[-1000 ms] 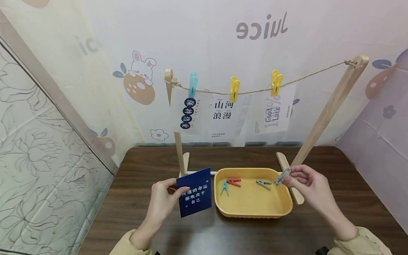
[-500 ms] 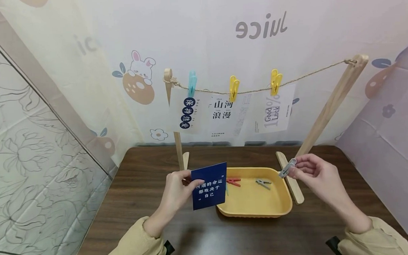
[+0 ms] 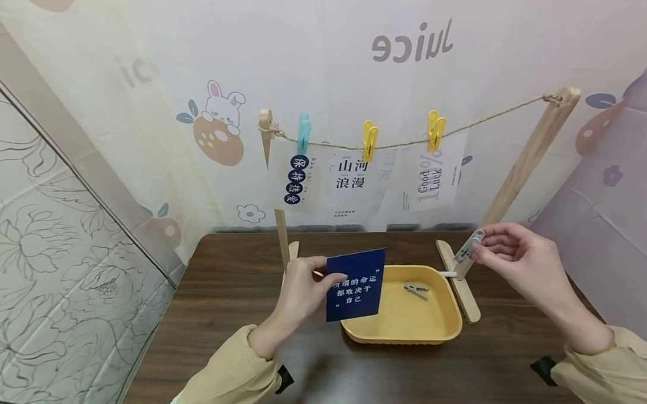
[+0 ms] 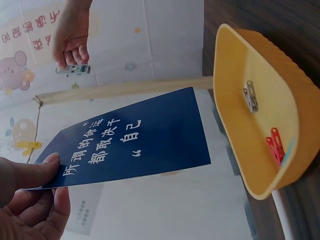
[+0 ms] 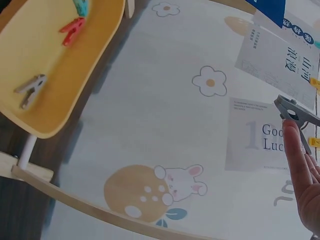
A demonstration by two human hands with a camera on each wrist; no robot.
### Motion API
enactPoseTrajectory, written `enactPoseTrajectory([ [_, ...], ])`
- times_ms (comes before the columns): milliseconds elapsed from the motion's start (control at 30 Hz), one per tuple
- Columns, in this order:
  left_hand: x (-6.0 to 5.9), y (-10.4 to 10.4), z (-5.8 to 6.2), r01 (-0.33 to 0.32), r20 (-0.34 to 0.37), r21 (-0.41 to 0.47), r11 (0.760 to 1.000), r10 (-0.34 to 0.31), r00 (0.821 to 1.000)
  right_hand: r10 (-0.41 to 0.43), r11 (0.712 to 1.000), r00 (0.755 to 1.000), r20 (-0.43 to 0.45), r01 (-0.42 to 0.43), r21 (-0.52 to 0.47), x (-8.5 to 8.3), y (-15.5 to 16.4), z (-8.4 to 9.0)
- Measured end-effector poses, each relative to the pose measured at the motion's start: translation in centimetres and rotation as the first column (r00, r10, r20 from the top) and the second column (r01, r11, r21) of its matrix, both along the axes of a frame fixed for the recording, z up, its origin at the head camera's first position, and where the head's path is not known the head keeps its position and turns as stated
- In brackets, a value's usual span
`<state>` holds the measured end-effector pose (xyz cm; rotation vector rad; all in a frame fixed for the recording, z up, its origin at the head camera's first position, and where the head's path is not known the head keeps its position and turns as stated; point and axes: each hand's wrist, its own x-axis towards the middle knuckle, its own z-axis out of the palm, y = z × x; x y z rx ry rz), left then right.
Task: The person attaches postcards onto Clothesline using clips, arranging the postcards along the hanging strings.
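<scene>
My left hand (image 3: 309,288) pinches a dark blue card (image 3: 357,287) with white lettering by its left edge, thumb in front. In the head view the card overlaps the left part of a yellow basket (image 3: 403,340). To the right, my right hand (image 3: 526,263) holds a grey clothespin (image 3: 469,246) between thumb and fingers, in front of the rack's right post. The right wrist view shows this clothespin (image 5: 295,111) at the fingertips. Inside the basket lie another grey clothespin (image 3: 416,290), a red clothespin (image 5: 73,31) and a teal clothespin (image 5: 81,7).
Behind the basket stands a wooden rack with a right post (image 3: 526,171) and a twine line (image 3: 402,144). Three cards hang there, under one blue clothespin (image 3: 304,133) and two yellow clothespins (image 3: 370,140). A dark wooden table (image 3: 199,325) lies below; a printed curtain (image 3: 318,59) hangs behind.
My left hand has carried the blue card right and slightly up, across the basket's left side. My right hand has lifted the grey clothespin up and to the right, away from the basket.
</scene>
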<state>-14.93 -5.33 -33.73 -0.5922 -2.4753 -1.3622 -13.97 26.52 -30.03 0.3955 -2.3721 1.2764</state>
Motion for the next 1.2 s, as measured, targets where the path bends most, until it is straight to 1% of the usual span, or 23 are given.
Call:
enactPoseTrajectory([
  [67, -0.3, 0.5, 0.2, 0.018, -0.017, 0.0, 1.0, -0.018, 1.0, 0.006, 1.0, 1.0, -0.008, -0.006, -0.01, -0.1, 0.1, 0.4],
  [233, -0.8, 1.5, 0.8, 0.054, -0.018, -0.008, 0.999, -0.054, 0.998, 0.002, 1.0, 1.0, -0.026, -0.003, -0.017, -0.3, 0.6, 1.5],
  [433, -1.4, 2.6, 1.3, 0.077, 0.002, 0.005, 0.997, -0.077, 0.997, -0.006, 1.0, 0.998, -0.061, 0.006, 0.0, -0.4, 0.9, 3.0],
  [600, -1.9, 3.5, 1.7, 0.101, 0.01, 0.015, 0.995, -0.101, 0.995, -0.033, 0.999, 0.997, -0.074, 0.036, 0.037, -0.6, 1.2, 4.1],
  [800, -2.6, 4.7, 2.4, 0.122, 0.035, 0.033, 0.992, -0.124, 0.992, -0.052, 0.995, 0.995, -0.083, 0.059, 0.082, -1.0, 1.5, 5.6],
  [1000, -3.1, 5.9, 3.0, 0.158, 0.051, 0.046, 0.986, -0.16, 0.986, -0.104, 0.975, 0.992, -0.078, 0.117, 0.19, -1.2, 1.9, 7.2],
  [1200, -3.5, 7.1, 3.7, 0.182, 0.062, 0.053, 0.982, -0.185, 0.981, -0.117, 0.964, 0.988, -0.097, 0.136, 0.23, -1.4, 2.3, 8.5],
])
